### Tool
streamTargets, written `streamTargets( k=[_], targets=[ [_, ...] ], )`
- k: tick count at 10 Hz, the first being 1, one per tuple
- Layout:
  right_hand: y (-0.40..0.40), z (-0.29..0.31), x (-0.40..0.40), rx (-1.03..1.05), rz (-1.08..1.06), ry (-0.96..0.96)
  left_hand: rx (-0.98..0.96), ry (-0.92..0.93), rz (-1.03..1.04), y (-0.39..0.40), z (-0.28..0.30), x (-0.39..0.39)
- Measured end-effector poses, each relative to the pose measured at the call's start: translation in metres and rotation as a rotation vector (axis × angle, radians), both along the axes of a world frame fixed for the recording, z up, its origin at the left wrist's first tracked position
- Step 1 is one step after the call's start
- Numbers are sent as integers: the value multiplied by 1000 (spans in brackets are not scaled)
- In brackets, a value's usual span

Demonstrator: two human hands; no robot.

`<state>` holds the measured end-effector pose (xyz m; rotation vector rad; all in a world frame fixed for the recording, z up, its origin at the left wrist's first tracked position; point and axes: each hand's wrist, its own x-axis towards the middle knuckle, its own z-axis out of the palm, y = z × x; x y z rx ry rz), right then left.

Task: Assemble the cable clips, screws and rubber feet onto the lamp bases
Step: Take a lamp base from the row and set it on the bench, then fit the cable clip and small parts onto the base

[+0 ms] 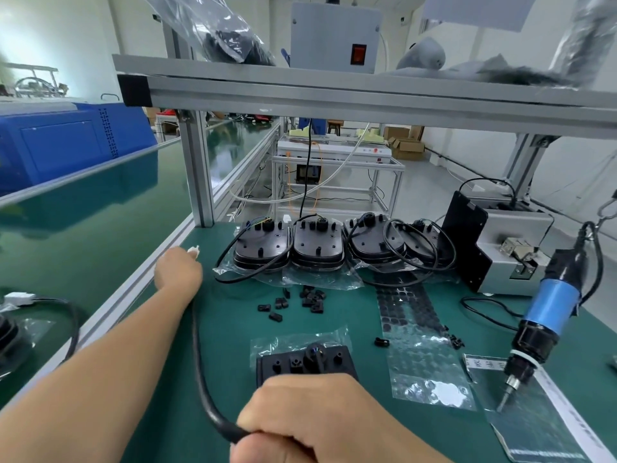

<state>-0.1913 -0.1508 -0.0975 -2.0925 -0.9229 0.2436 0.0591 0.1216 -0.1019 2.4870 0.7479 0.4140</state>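
Note:
A black lamp base (pixel 300 364) lies upside down on a plastic bag in front of me. Its black cable (pixel 197 355) runs from my right hand (pixel 310 419), which grips it near the base, out to my left hand (pixel 178 270). My left hand holds the far end with its white connector (pixel 193 251) stretched toward the bench's left rail. Loose black cable clips (pixel 300 300) are scattered mid-table. A sheet of black rubber feet (pixel 405 307) lies to the right. Several stacked lamp bases (pixel 317 245) with coiled cables stand at the back.
A blue electric screwdriver (pixel 547 315) hangs at the right over a clear sheet. A grey screw feeder (pixel 510 248) stands behind it. An aluminium post (pixel 197 168) rises at the back left. Another cabled part (pixel 20 315) lies on the conveyor belt at the left.

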Motion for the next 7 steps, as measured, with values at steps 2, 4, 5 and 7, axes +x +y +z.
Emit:
streamTargets(
  k=[2, 4, 5, 7],
  targets=[
    [17, 82, 31, 261, -71, -78, 95, 48, -344, -32, 24, -38],
    [24, 106, 64, 227, -141, 113, -693, -298, -752, -57, 72, -132],
    [26, 108, 79, 260, -132, 198, -927, -153, -1088, -50, 90, -169],
    [3, 82, 80, 193, -5, 41, -634, -357, -1177, -33, 82, -184]
  ],
)
